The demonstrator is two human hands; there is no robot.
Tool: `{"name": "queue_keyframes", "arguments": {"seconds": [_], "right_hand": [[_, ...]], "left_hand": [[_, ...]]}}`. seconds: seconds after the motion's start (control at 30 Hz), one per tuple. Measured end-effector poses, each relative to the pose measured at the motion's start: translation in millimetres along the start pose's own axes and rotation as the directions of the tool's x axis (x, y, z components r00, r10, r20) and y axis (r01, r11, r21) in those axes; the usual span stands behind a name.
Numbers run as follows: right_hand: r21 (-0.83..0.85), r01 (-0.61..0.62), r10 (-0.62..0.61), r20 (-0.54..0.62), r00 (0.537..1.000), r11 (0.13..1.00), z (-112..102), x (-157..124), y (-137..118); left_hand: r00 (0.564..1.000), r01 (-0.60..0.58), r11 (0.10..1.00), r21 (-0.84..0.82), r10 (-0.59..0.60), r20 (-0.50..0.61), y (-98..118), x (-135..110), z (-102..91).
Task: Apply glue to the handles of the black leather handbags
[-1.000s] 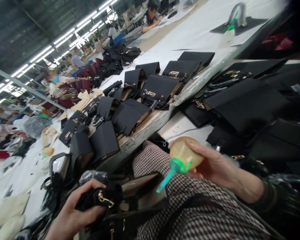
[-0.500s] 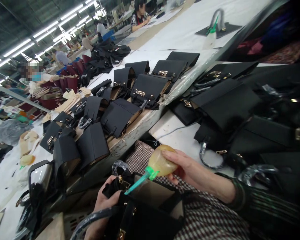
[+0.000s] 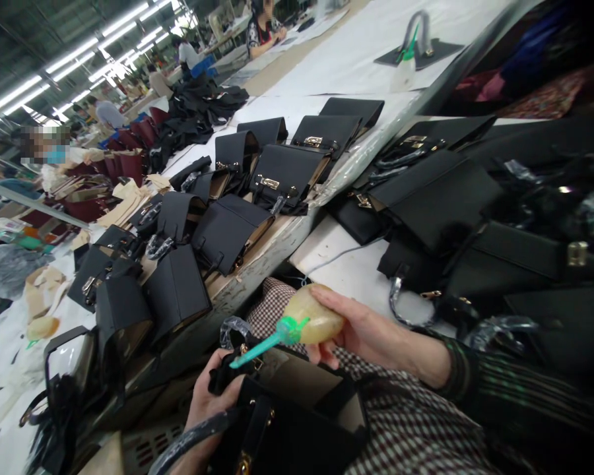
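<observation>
Standing nearby, I see the right hand (image 3: 344, 324) grasping a yellowish squeeze bottle (image 3: 317, 315), its green nozzle (image 3: 258, 348) aimed at the end of a black bag (image 3: 297, 432) that the left hand (image 3: 205, 399) pinches beside the checked cloth (image 3: 406, 422). Too hard a squeeze could send drips onto the thumb (image 3: 231, 392) or lining (image 3: 304, 382); a slack pinch might let the bag slip.

A long, white-covered surface (image 3: 321, 69) runs diagonally, its near edge scuffed. Black bags (image 3: 284, 165) crowd along that edge, with beige pieces (image 3: 123, 210) behind them. Farther along, a green-nozzled bottle (image 3: 404, 71) stands by a flat black piece (image 3: 439, 57).
</observation>
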State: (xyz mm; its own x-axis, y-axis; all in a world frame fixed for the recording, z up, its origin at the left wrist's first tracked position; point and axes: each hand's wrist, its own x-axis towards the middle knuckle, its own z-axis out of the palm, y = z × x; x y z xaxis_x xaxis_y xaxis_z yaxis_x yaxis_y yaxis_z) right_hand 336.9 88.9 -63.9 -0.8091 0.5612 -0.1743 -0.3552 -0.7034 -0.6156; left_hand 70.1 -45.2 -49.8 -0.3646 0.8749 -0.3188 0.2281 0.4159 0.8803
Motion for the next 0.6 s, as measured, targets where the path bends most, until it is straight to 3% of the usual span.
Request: {"name": "queue_keyframes", "arguments": {"seconds": [0.17,0.27,0.43,0.6], "right_hand": [[-0.094,-0.001,0.017,0.17,0.985,0.996,18.5,14.5,-8.5],[-0.127,0.012,0.012,0.185,0.983,0.992,22.6,20.2,-7.2],[-0.016,0.038,-0.035,0.154,0.987,0.999,25.3,30.1,-2.6],[0.085,-0.088,0.073,0.159,0.985,0.993,26.9,46.2,-6.8]], "left_hand": [[0.999,-0.033,0.999,-0.003,0.033,0.009,-0.5,8.0,11.0],[1.0,-0.028,0.999,-0.016,0.028,0.0,-0.6,9.4,15.7],[0.996,-0.079,0.995,-0.054,0.08,0.028,-3.0,11.5,16.8],[0.994,-0.107,0.977,-0.183,0.112,0.019,-12.2,13.3,21.5]]}}
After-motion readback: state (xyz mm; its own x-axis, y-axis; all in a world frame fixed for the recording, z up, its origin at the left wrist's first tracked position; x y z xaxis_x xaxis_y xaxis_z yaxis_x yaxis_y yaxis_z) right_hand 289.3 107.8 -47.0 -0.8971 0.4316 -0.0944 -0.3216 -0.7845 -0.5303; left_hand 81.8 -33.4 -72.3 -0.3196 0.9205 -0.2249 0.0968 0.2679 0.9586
